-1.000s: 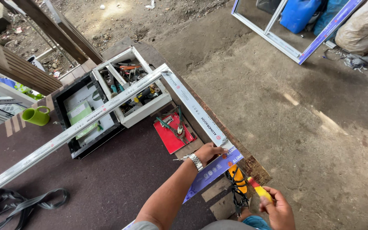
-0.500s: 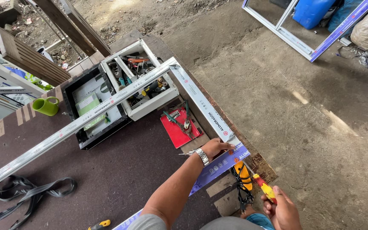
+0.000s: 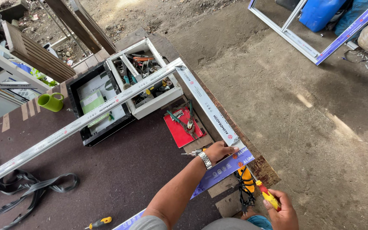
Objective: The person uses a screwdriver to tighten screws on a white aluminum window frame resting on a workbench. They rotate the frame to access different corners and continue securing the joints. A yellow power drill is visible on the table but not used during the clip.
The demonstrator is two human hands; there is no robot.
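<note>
my left hand (image 3: pixel 219 150) presses flat, fingers spread, on the long white aluminium frame corner (image 3: pixel 209 108) lying on the dark matte table (image 3: pixel 107 170). right hand (image 3: pixel 283 209) grip closed round a red-yellow plastic-handled screwdriver (image 3: pixel 265 195), shaft at the frame.

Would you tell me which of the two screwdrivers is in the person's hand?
The red-and-yellow-handled screwdriver, gripped by the right hand at the frame's corner. The other screwdriver lies untouched on the dark tabletop, near the bottom edge.
</note>
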